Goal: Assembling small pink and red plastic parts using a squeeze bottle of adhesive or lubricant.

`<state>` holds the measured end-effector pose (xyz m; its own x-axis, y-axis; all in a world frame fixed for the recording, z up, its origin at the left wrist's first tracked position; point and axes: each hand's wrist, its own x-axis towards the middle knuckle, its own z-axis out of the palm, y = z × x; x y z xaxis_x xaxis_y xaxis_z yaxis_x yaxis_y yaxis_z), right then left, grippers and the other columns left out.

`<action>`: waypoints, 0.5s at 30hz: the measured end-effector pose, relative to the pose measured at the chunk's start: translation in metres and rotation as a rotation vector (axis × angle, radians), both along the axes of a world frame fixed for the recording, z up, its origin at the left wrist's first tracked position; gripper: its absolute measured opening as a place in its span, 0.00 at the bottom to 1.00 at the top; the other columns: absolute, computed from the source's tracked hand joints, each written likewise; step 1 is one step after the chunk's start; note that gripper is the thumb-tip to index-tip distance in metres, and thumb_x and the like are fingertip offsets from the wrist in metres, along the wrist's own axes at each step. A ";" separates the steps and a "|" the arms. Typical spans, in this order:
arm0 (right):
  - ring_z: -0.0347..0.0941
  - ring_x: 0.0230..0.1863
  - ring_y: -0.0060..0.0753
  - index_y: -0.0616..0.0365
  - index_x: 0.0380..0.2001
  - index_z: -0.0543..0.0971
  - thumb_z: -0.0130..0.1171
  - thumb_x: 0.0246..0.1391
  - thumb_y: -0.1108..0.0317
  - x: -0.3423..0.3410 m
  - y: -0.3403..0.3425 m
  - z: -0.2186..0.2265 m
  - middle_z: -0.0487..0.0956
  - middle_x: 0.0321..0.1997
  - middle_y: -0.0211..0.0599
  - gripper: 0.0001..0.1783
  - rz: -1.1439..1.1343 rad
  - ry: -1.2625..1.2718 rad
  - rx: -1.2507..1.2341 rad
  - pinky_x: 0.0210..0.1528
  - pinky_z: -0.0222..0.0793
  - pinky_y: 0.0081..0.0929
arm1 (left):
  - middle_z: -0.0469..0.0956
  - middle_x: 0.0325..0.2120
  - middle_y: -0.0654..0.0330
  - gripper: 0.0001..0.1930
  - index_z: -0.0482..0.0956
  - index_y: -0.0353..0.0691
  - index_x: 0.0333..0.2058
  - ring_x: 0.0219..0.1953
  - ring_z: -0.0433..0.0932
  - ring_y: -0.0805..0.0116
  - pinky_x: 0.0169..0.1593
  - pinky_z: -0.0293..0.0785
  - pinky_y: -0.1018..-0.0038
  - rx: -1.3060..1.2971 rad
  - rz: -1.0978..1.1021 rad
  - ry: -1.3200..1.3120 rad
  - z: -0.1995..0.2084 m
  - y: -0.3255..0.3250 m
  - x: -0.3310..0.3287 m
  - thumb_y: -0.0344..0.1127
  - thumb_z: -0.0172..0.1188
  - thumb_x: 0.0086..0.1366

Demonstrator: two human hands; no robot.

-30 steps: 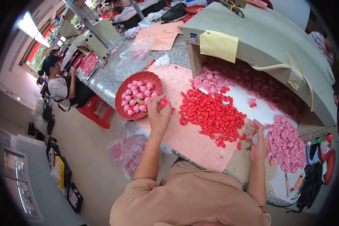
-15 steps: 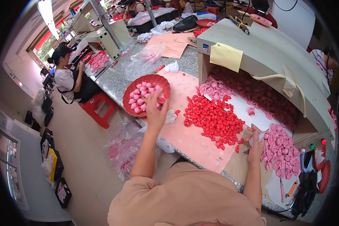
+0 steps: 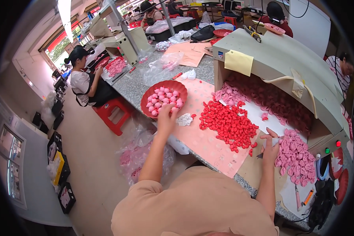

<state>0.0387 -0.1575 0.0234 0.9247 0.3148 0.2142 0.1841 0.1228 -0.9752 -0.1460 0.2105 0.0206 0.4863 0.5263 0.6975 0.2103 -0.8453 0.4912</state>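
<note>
My left hand (image 3: pixel 167 118) is at the near rim of a red scalloped bowl (image 3: pixel 146 93). Its fingers are drawn together over the edge; what they pinch, if anything, is hidden. Inside the bowl lie several round pink pieces (image 3: pixel 160 94), each with a small tip. On the right, my right hand (image 3: pixel 270 147) curls around a small whitish object (image 3: pixel 275 141), mostly covered by the fingers. Between my hands spreads a heap of small glossy red pieces (image 3: pixel 228 124). Beside my right hand is a pile of pink, petal-like folded pieces (image 3: pixel 295 157).
A grey arched housing (image 3: pixel 271 51) stands over more pink pieces at the right. A crumpled white tissue (image 3: pixel 184 119) lies by the bowl. Clear plastic bags (image 3: pixel 139 153) hang below the table's left edge. A pink-handled tool (image 3: pixel 297 198) lies far right. A co-worker (image 3: pixel 84 78) sits at left.
The whole view has shifted, so the table appears farther right. My left hand has drawn back from over the bowl to its near rim. My right hand stays by the pink pile, around the whitish object.
</note>
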 end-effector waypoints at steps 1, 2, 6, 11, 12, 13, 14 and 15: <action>0.58 0.16 0.11 0.63 0.48 0.70 0.48 0.58 0.57 -0.001 -0.001 0.000 0.75 0.31 0.30 0.21 0.010 0.000 0.004 0.16 0.52 0.10 | 0.76 0.32 0.53 0.07 0.77 0.33 0.33 0.35 0.75 0.62 0.40 0.70 0.71 -0.201 -0.134 -0.055 0.016 -0.033 0.003 0.31 0.58 0.57; 0.59 0.18 0.11 0.62 0.48 0.70 0.50 0.58 0.59 -0.003 -0.001 0.002 0.75 0.31 0.29 0.20 0.039 -0.023 -0.043 0.19 0.55 0.10 | 0.77 0.29 0.56 0.05 0.78 0.34 0.29 0.32 0.76 0.63 0.41 0.70 0.71 -0.235 -0.135 -0.041 0.010 -0.048 0.005 0.30 0.59 0.57; 0.65 0.27 0.15 0.60 0.47 0.71 0.53 0.56 0.61 0.008 -0.002 -0.015 0.74 0.30 0.28 0.18 0.069 -0.155 -0.099 0.31 0.62 0.14 | 0.77 0.34 0.60 0.05 0.79 0.39 0.29 0.40 0.75 0.64 0.49 0.68 0.65 0.218 -0.560 -0.027 0.097 -0.125 0.011 0.30 0.62 0.52; 0.68 0.33 0.18 0.60 0.47 0.71 0.53 0.56 0.62 0.012 -0.002 -0.022 0.74 0.30 0.30 0.18 0.001 -0.505 -0.314 0.38 0.64 0.17 | 0.74 0.42 0.56 0.15 0.76 0.36 0.38 0.47 0.72 0.56 0.52 0.67 0.56 0.690 -1.061 -0.298 0.214 -0.232 -0.019 0.32 0.62 0.50; 0.68 0.32 0.18 0.59 0.46 0.72 0.53 0.56 0.62 0.012 -0.004 -0.021 0.75 0.30 0.30 0.17 0.012 -0.375 -0.254 0.38 0.64 0.17 | 0.74 0.41 0.55 0.15 0.75 0.33 0.38 0.46 0.72 0.56 0.51 0.67 0.56 0.757 -1.219 -0.362 0.227 -0.254 -0.026 0.32 0.61 0.51; 0.69 0.32 0.18 0.59 0.46 0.72 0.53 0.56 0.62 0.013 -0.002 -0.023 0.75 0.30 0.30 0.17 0.032 -0.244 -0.183 0.38 0.64 0.18 | 0.74 0.41 0.55 0.14 0.75 0.37 0.38 0.45 0.72 0.58 0.52 0.66 0.55 0.997 -1.153 -0.320 0.234 -0.272 -0.031 0.36 0.57 0.54; 0.69 0.31 0.18 0.59 0.46 0.72 0.53 0.56 0.62 0.010 -0.004 -0.019 0.75 0.30 0.30 0.17 0.029 -0.274 -0.165 0.36 0.65 0.18 | 0.74 0.40 0.56 0.13 0.75 0.41 0.39 0.43 0.72 0.59 0.53 0.64 0.53 1.222 -1.087 -0.294 0.241 -0.285 -0.034 0.40 0.53 0.58; 0.70 0.32 0.18 0.58 0.46 0.72 0.53 0.56 0.63 0.009 -0.004 -0.017 0.75 0.30 0.29 0.17 0.024 -0.273 -0.171 0.36 0.65 0.18 | 0.74 0.40 0.56 0.13 0.75 0.41 0.39 0.43 0.72 0.59 0.53 0.64 0.53 1.218 -1.093 -0.301 0.248 -0.296 -0.042 0.40 0.53 0.58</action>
